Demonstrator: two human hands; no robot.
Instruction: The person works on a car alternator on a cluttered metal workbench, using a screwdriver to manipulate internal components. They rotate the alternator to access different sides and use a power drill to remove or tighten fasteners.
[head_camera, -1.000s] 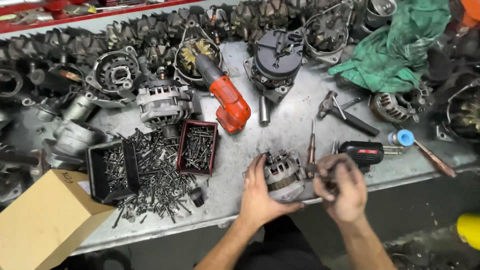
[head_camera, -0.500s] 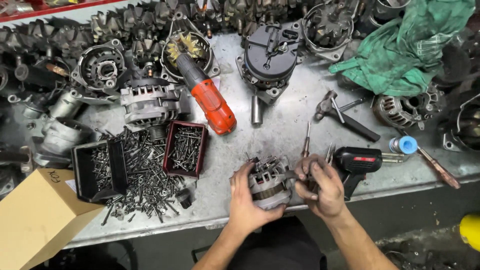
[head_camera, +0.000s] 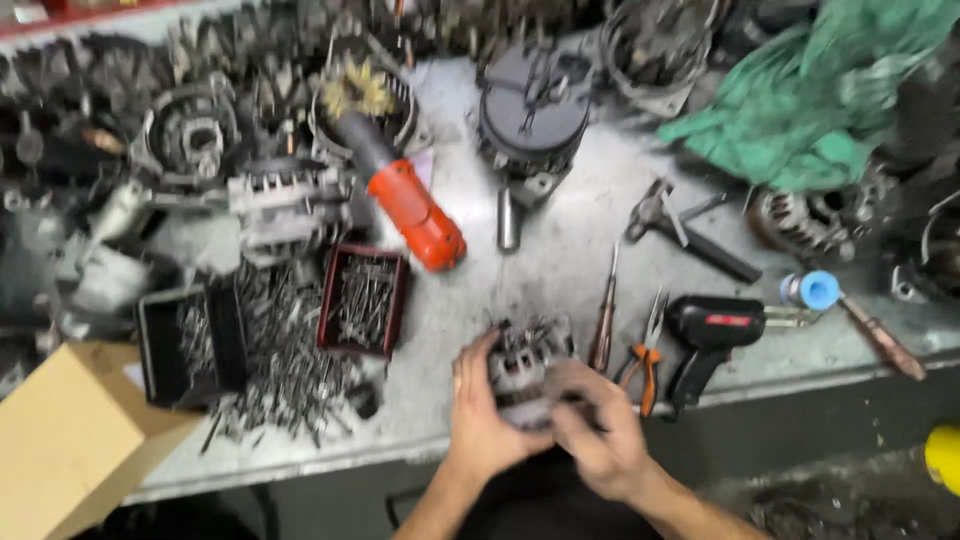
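Right now both my hands are on a small alternator at the near edge of the metal workbench, middle of the scene. Left hand cups its left side, fingers curled round the housing. Right hand is closed over the near right side; whether it pinches a small part or tool I cannot tell, too blurred. Step in hand, as I judge it: working on the alternator's face, holding it steady with the left. Next move likely calls for a firm left grip and a tool from just right of it: screwdriver, orange-handled pliers, black power tool.

Left of me: red tray of screws, black tray, loose screws between and near them, cardboard box at the near left. Orange angle grinder lies farther off.

Versus half a second ago: my right hand has moved from the alternator's right side to over its near face, hands now closer together; the rest of the bench seems unchanged.
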